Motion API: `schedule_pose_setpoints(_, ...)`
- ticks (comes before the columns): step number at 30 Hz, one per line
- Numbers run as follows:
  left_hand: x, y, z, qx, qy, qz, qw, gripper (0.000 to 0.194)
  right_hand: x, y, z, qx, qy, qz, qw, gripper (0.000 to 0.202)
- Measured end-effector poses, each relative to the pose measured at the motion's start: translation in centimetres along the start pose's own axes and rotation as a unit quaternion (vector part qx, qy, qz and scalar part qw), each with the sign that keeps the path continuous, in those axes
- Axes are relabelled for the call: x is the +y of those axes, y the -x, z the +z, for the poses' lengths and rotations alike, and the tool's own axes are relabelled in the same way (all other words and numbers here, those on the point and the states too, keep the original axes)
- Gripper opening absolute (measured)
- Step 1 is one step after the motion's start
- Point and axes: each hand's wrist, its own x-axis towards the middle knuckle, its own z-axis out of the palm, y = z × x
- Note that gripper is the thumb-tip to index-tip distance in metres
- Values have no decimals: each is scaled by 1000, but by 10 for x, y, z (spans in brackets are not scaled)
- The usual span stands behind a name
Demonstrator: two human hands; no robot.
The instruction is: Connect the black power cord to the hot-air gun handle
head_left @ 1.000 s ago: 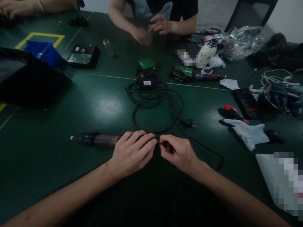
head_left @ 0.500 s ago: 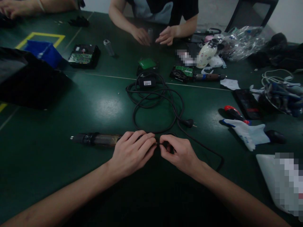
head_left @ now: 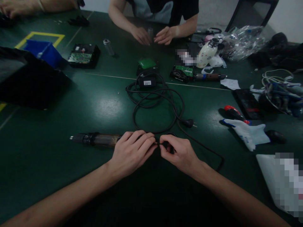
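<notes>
My left hand (head_left: 133,151) is wrapped over the rear end of an electric screwdriver (head_left: 104,139), which lies on the green table with its metal tip pointing left. Close beside it, my right hand (head_left: 178,153) pinches a small dark cable end (head_left: 161,144) between thumb and index finger. A narrow gap separates the two hands, right at the screwdriver's tail. The black cable (head_left: 133,116) is looped on the table beyond my hands, with a small labelled box (head_left: 147,82) and a plug (head_left: 188,123). My fingers hide most of the cable end.
A black bag (head_left: 28,82) and a blue bin (head_left: 44,52) stand left. Rightward lie a red-and-black tool (head_left: 233,113), a white glove (head_left: 248,132) and a phone (head_left: 247,104). Opposite, a co-worker's hands (head_left: 164,35) are near opened devices with green circuit boards (head_left: 146,63).
My hands stay almost still at the screwdriver's tail. Across the table, the co-worker's hand on the right side of the picture has shifted slightly left.
</notes>
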Motion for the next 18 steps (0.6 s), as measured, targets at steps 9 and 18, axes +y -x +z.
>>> schedule_pose_setpoints(9, -1, 1, -1, -5, 9, -2, 1000, 16, 0, 0, 0, -9, 3, 6, 1000, 13)
schedule_pose_setpoints(18, 1, 0, -1, -7, 19, -7, 1000, 17, -1, 0, -1, -6, -3, 6, 1000, 13)
